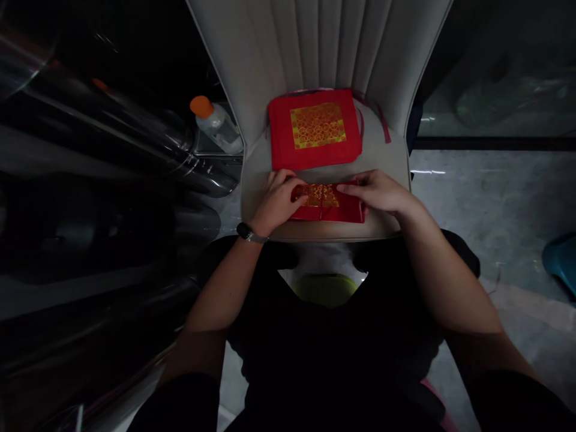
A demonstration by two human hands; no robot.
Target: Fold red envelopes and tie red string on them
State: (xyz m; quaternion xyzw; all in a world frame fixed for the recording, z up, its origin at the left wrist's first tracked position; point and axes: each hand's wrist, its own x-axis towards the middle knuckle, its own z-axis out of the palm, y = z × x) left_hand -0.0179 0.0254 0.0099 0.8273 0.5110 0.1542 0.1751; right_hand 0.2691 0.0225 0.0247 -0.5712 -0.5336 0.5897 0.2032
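A narrow red packet (335, 215) with a gold pattern lies on the front of a pale chair seat (256, 192), with a thin dark cord across its middle. My left hand (281, 201) is bent round its left end, thumb and fingers pressing on it. At the right end my right hand (375, 191) pinches the packet, thumb on top and fingers partly hidden behind and below. Just behind it on the seat rests a flat, larger red stack (281, 129) with a gold printed panel; dark red ribbons (382, 123) trail from its back and right side.
The padded chair back (324, 42) rises behind the stack. Left of the chair stands a clear bottle (220, 129) with an orange cap, near shiny dark tubes (180, 129). A yellow-green object (326, 290) shows below the seat, and a blue object (560, 261) at far right.
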